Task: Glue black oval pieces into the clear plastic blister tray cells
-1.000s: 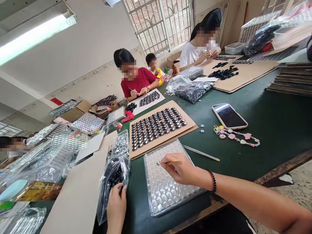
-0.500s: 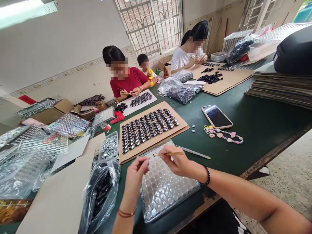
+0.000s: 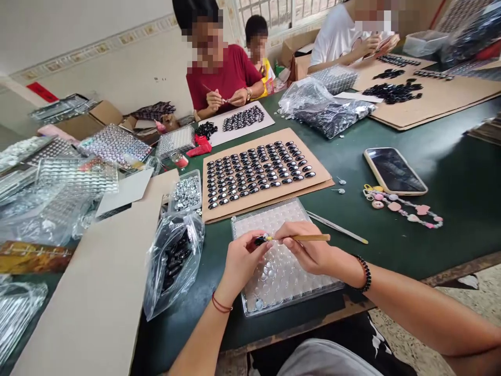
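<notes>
My left hand (image 3: 245, 258) pinches a small glossy black oval piece (image 3: 260, 240) between thumb and fingers. My right hand (image 3: 305, 248) grips a slim wooden stick (image 3: 316, 237), and its yellow tip meets the black piece or lies right against it; a fingertip hides the exact contact. Both hands hover over a clear plastic tray (image 3: 289, 292) with round cells, a few of which hold shiny discs. Beyond it, a cardboard sheet (image 3: 274, 203) bears rows of black ovals with pale shiny centres.
Left of the tray are an open plastic bag (image 3: 154, 284) of black pieces and a box (image 3: 198, 183) of silvery parts. Tweezers (image 3: 340, 228) and a phone (image 3: 395, 172) with a beaded strap (image 3: 413, 218) lie to the right. Across the table (image 3: 450, 219), people handle similar pieces.
The view has tilted down and closer. My hands have come together, bringing the stick's tip to the black piece, which now shows clearly in my left hand.
</notes>
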`<state>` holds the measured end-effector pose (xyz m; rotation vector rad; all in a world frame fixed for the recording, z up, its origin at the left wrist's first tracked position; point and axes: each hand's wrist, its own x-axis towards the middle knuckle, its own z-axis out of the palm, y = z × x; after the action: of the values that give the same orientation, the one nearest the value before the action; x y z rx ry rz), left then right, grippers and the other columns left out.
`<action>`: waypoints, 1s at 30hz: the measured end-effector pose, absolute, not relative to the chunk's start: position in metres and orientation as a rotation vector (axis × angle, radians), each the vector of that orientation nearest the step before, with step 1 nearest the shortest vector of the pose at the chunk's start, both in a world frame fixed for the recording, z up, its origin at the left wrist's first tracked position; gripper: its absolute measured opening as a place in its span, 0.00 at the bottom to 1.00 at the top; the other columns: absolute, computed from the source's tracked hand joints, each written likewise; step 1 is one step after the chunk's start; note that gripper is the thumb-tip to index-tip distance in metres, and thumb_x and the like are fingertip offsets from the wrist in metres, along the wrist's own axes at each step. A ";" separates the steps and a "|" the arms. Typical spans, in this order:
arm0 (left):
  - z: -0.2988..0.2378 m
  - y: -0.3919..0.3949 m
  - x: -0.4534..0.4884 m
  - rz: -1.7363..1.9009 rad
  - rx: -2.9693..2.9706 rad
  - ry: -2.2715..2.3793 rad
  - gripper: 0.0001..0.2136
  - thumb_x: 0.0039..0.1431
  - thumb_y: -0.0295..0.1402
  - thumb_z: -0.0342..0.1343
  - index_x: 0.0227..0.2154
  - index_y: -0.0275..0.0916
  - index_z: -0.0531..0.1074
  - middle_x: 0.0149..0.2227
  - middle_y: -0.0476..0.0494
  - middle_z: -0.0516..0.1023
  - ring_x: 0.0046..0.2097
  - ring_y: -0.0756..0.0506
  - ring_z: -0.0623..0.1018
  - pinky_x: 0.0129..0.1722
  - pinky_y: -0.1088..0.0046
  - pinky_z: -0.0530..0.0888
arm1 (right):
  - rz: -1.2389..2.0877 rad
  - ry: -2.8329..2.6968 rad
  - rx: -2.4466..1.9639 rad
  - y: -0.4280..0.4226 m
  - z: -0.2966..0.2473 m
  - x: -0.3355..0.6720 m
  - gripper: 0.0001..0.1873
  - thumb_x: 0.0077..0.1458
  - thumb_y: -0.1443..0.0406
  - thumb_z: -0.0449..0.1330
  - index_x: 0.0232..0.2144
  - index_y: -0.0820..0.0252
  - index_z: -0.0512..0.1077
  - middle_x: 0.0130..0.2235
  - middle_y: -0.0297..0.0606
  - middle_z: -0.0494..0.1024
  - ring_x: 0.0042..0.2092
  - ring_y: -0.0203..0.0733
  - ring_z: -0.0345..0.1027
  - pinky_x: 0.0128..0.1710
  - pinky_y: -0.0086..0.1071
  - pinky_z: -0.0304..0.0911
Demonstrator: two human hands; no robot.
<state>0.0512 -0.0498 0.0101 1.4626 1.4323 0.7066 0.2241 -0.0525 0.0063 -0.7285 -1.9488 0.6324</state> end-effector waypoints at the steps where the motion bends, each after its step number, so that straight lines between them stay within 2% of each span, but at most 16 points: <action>1: 0.011 -0.050 0.051 0.708 1.459 1.443 0.14 0.44 0.39 0.58 0.33 0.37 0.73 0.24 0.49 0.74 0.21 0.51 0.71 0.20 0.77 0.69 | 0.633 -1.956 -0.721 -0.053 0.007 0.224 0.13 0.60 0.65 0.41 0.34 0.62 0.63 0.28 0.38 0.69 0.28 0.35 0.61 0.29 0.30 0.57; 5: 0.012 -0.054 0.051 0.724 1.472 1.432 0.13 0.45 0.39 0.58 0.34 0.38 0.74 0.22 0.49 0.73 0.21 0.51 0.70 0.21 0.77 0.68 | 0.671 -1.954 -0.703 -0.054 0.010 0.225 0.12 0.60 0.64 0.41 0.34 0.61 0.64 0.27 0.38 0.69 0.27 0.35 0.61 0.28 0.30 0.58; 11: 0.012 -0.057 0.051 0.790 1.501 1.433 0.14 0.46 0.39 0.58 0.36 0.39 0.74 0.19 0.51 0.71 0.21 0.51 0.70 0.22 0.78 0.68 | 0.898 -1.729 -0.754 -0.056 0.004 0.223 0.14 0.61 0.62 0.41 0.34 0.61 0.65 0.28 0.38 0.68 0.28 0.35 0.61 0.27 0.30 0.58; 17: 0.010 -0.056 0.050 0.838 1.534 1.460 0.13 0.47 0.38 0.58 0.36 0.38 0.73 0.20 0.50 0.72 0.21 0.51 0.71 0.23 0.77 0.68 | 1.085 -1.511 -0.738 -0.054 0.005 0.221 0.15 0.60 0.61 0.43 0.33 0.62 0.67 0.26 0.35 0.67 0.23 0.30 0.58 0.23 0.26 0.56; 23: 0.013 -0.056 0.052 0.873 1.577 1.477 0.14 0.48 0.39 0.56 0.36 0.36 0.72 0.21 0.49 0.74 0.22 0.51 0.71 0.25 0.77 0.70 | 1.387 -1.158 -0.716 -0.045 0.009 0.219 0.18 0.58 0.56 0.46 0.29 0.64 0.66 0.22 0.32 0.67 0.17 0.28 0.55 0.16 0.24 0.51; 30: 0.037 0.021 -0.023 1.348 1.613 1.843 0.21 0.51 0.42 0.51 0.45 0.35 0.67 0.27 0.46 0.74 0.24 0.49 0.72 0.28 0.72 0.71 | 1.429 -0.883 -0.687 -0.034 0.011 0.219 0.19 0.55 0.53 0.48 0.26 0.64 0.65 0.19 0.31 0.66 0.14 0.27 0.53 0.13 0.22 0.47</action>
<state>-0.0231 0.0209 0.0368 1.6131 1.8429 1.3476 0.2190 -0.0343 0.0110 -0.6870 -0.8834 1.4285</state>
